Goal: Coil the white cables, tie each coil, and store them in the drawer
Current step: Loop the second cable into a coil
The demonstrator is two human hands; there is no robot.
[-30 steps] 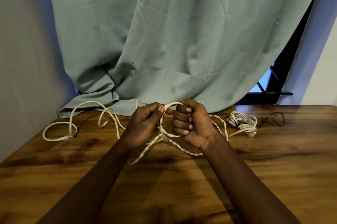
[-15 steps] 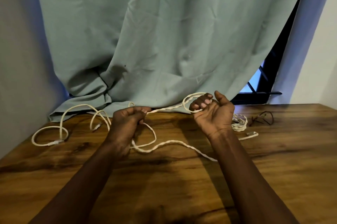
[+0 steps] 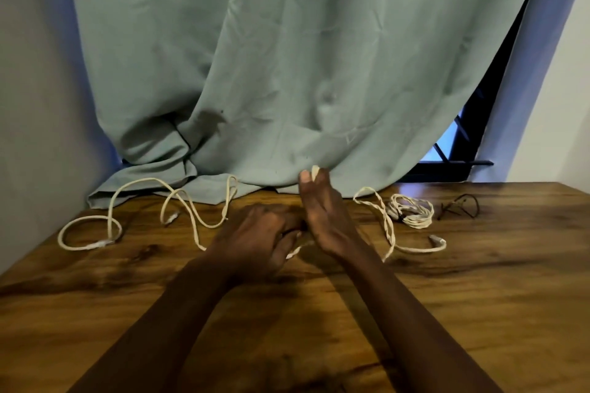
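Loose loops of the white cable (image 3: 110, 217) sprawl over the wooden table (image 3: 479, 312) at ten o'clock from the hands, just in front of the hem of a teal curtain (image 3: 287, 73), and one strand trails in toward the left hand (image 3: 255, 237).

The left forearm comes in from the bottom edge and slants up toward one o'clock. Its hand hovers low over the table, back upward, with the fingers curled under. A short piece of the cable peeks out from beneath them at four o'clock, so the hand appears to grip it, though the hold itself is hidden.

The right forearm rises from the lower right toward eleven o'clock. The right hand (image 3: 324, 220) stands on edge, touching the left hand's knuckles. Its fingers point away toward twelve o'clock, pressed close together, and the fingertips (image 3: 306, 177) pinch a small bend of the cable against the curtain's hem.

At three o'clock from the right hand a twisted stretch of the same cable arcs over the table and ends in a plug. Just beyond it lies a coiled bundle (image 3: 412, 215) of white cable, and a thin dark wire (image 3: 459, 209) lies near that. A window (image 3: 453, 140) shows past the curtain's edge.
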